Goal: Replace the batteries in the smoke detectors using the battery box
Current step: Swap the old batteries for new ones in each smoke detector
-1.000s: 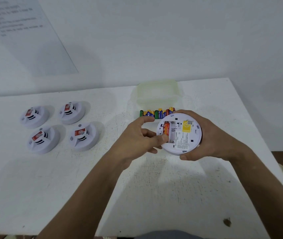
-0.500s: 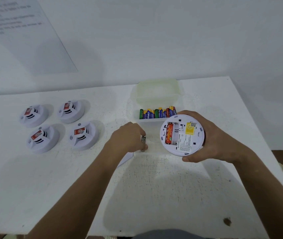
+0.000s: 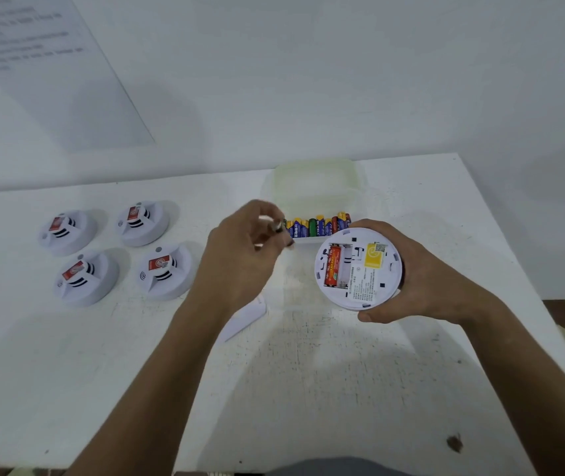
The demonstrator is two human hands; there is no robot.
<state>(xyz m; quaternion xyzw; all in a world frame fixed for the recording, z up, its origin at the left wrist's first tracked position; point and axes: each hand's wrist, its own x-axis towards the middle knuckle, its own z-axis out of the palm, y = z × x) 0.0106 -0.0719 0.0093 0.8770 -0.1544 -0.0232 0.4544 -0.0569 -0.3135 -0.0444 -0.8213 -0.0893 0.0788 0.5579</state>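
Note:
My right hand point(image 3: 422, 280) holds a white smoke detector point(image 3: 358, 267) with its back toward me. Its battery bay is uncovered, with one orange battery point(image 3: 332, 266) in the left slot and the slot beside it empty. My left hand point(image 3: 240, 255) is raised just left of the battery box point(image 3: 315, 197), fingers pinched on a small battery point(image 3: 278, 225) that is blurred. The translucent box has its lid tipped back, and a row of blue, yellow, green and red batteries point(image 3: 319, 225) stands along its front.
Several more white smoke detectors point(image 3: 126, 252) lie face up at the table's left. A small white cover piece point(image 3: 245, 319) lies under my left wrist. A paper sheet point(image 3: 51, 63) hangs on the wall. The table's right edge point(image 3: 528, 290) runs close behind my right hand.
My left hand pulled a battery out of the detector, dropped toward the table, then rose toward the battery box with it. My right hand kept the detector almost still.

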